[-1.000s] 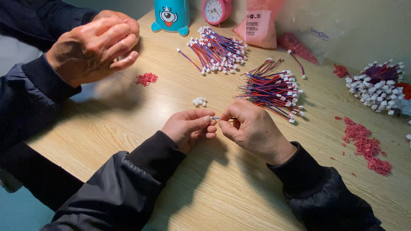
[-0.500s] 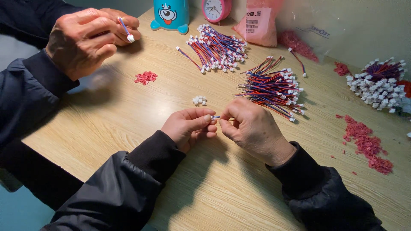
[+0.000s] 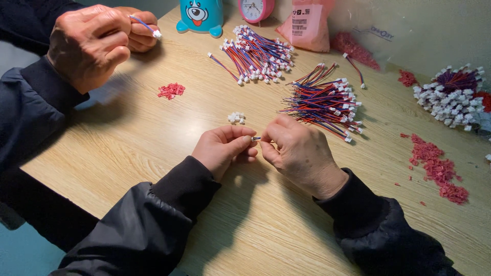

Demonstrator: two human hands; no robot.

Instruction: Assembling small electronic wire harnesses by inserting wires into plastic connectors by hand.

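Both hands meet fingertip to fingertip: the left hand [image 3: 223,148] and right hand [image 3: 296,151] pinch one thin red-and-blue wire lead [image 3: 255,138] between them, small white plastic connectors [image 3: 236,118] heaped just beyond for easy reach.

Even, fairly bright light, soft shadows under the hands [image 3: 266,148], sharp centre, perhaps slight blur at edges
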